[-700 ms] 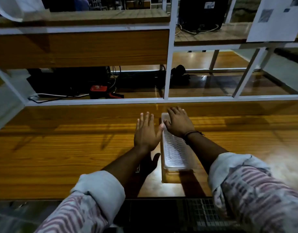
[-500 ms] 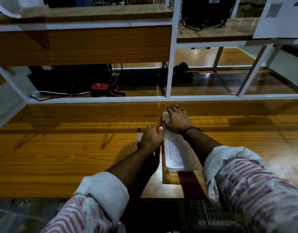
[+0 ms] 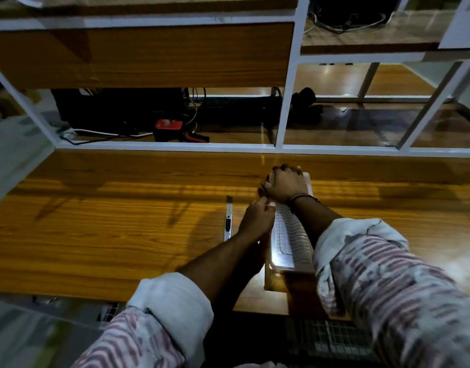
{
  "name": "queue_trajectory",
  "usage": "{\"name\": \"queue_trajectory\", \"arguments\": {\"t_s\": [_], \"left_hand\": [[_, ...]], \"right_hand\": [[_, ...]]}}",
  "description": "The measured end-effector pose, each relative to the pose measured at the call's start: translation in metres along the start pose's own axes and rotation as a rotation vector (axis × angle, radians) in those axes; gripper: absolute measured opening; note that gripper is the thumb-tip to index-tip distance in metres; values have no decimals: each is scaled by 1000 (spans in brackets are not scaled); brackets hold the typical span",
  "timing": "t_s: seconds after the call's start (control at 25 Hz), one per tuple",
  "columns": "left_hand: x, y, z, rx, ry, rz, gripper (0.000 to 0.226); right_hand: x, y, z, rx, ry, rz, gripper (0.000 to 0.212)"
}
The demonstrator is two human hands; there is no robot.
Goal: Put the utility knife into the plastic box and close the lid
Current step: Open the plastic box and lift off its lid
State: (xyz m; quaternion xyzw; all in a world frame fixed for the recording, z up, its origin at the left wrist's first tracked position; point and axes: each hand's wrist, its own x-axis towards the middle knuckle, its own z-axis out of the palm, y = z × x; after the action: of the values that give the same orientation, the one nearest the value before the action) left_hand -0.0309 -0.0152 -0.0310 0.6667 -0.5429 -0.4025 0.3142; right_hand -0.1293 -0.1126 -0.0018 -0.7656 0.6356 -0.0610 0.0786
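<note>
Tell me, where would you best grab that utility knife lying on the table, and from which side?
Probably from above, pinching the long sides of the utility knife around its middle, near the dark slider. It lies flat on the wooden table, long and thin, its far end pointing away from the person, so its narrow width suits a finger-and-thumb grip. The left hand is right beside it; the plastic box lies past that hand.

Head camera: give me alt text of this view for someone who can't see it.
Both hands work at a clear plastic box on a wooden table: the right hand grips its far end, and the left hand is at its left edge. The utility knife lies on the table just left of the left hand, outside the box.
</note>
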Motion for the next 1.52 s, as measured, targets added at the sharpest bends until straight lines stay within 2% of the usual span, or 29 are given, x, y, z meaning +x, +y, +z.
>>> {"name": "queue_trajectory", "arguments": {"t_s": [0.16, 0.44, 0.6, 0.76, 1.0, 1.16, 1.24, 1.32, 1.44, 1.52], "left_hand": [[-3, 2, 0, -22, -31, -34, 33], [-6, 1, 0, -98, -36, -47, 34], [-8, 2, 0, -154, -58, -72, 39], [-10, 5, -1, -161, -90, -54, 36], [-10, 3, -4, -161, -96, -61, 43], [-11, 1, -5, -241, -83, -90, 42], [-11, 1, -5, -310, -45, -168, 48], [-11, 2, -4, -352, -42, -203, 42], [-10, 3, -2, -344, -18, -210, 35], [-8, 2, 0, -324, -16, -206, 36]], "right_hand": [[5, 2, 10, 12, 45, 4, 61], [6, 3, 14, 88, 94, 23, 53], [7, 3, 11, 174, 135, 39, 43], [16, 4, 14, 328, 175, 127, 24], [21, 0, 22, 331, 193, 125, 21], [20, 0, 15, 515, 275, 131, 11], [20, 2, 10, 610, 299, 131, 13], [20, 5, 10, 650, 281, 125, 14], [18, 8, 8, 624, 155, 66, 29], [14, 9, 2, 576, 151, 46, 40]]}}
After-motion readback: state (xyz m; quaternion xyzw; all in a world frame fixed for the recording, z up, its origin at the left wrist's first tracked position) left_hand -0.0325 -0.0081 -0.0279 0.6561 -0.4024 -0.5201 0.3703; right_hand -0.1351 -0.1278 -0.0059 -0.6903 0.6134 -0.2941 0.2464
